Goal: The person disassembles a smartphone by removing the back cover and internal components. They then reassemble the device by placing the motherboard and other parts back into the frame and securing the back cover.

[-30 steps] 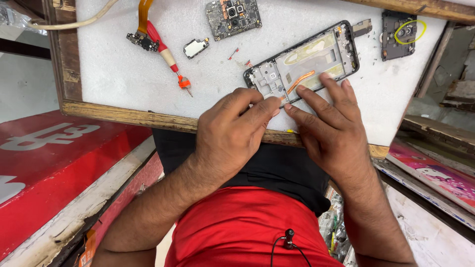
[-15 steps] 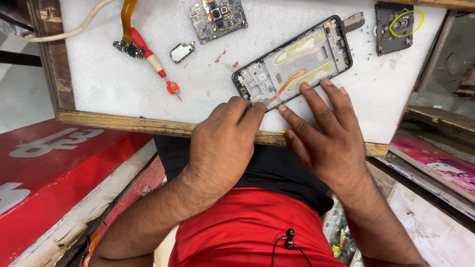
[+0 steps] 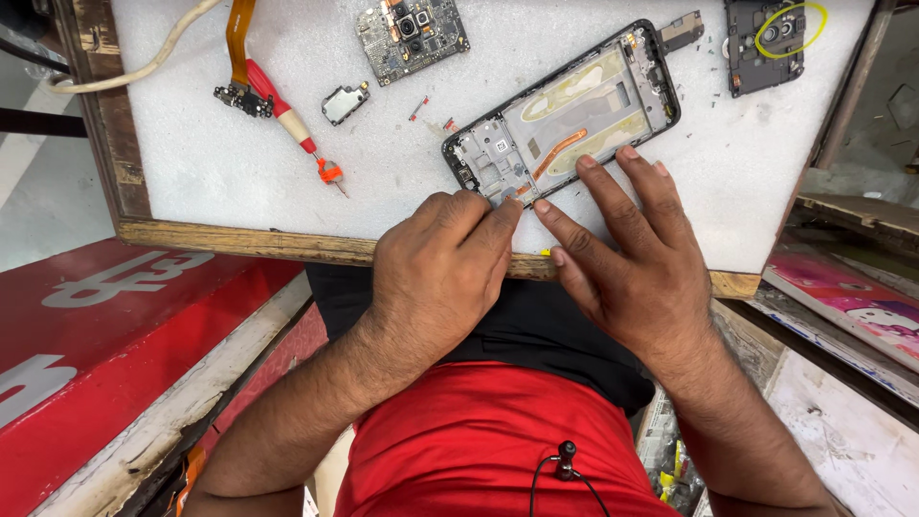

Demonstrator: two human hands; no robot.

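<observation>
the left hand (image 3: 442, 268) is curled, its fingertips pinching at the near corner of the opened phone frame (image 3: 565, 115). the right hand (image 3: 637, 263) lies flat and spread, its fingertips pressing on the frame's near edge. the frame sits tilted just beyond both hands on a white foam mat (image 3: 239, 172) in a wooden tray (image 3: 239, 239). further off lie a red screwdriver (image 3: 282, 115) and a circuit board (image 3: 412, 33); a red counter (image 3: 105, 325) lies to the left.

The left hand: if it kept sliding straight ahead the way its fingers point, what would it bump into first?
The left hand points up and to the right, its fingertips at the near lower corner of the opened phone frame. That frame comes first; they seem to touch it already.
</observation>
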